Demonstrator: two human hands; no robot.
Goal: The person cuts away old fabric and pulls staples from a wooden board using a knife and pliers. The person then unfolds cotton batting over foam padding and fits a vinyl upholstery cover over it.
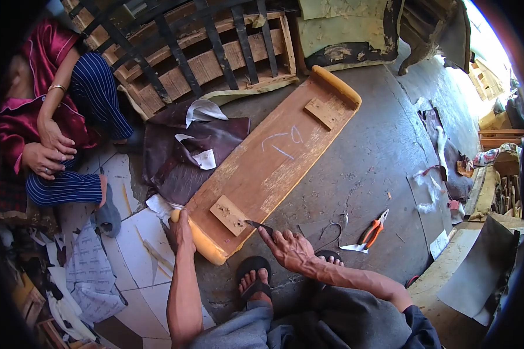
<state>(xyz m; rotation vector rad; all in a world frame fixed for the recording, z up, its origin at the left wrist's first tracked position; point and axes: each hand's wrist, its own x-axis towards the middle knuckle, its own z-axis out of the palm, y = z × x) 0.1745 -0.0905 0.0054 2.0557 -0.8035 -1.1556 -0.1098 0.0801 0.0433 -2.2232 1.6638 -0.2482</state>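
Grey cloth trousers [361,317] covered my legs, and below them my feet, in black flip-flops [254,273], stood on the grey floor [355,168] close to a long brown wooden panel [256,168] edged with yellow foam. The panel lay slantwise ahead of me, chalk marks [282,142] on its face and a small pale wooden block [229,215] near each end. My left hand [183,232] was closed on the panel's near left corner, its fingertips partly hidden. My right hand [288,247] gripped a slim dark pointed tool [261,225], forefinger stretched along it, with the tip at the nearer block.

Crumpled maroon leather-like material [180,154] with white patches crowded the panel's left side, and a wooden frame [215,64] crossed by black straps stood beyond it, close to the panel's far end. Orange-and-black pliers [372,231] lay on the floor to the right, near a curved wire-like piece [332,234], both clear of my right hand. Farther right were fabric scraps [439,139] and a bent grey sheet [477,270]. A seated person in a shiny dark red top [32,125] and blue striped trousers [99,87] rested both hands together at the left, well apart from mine.
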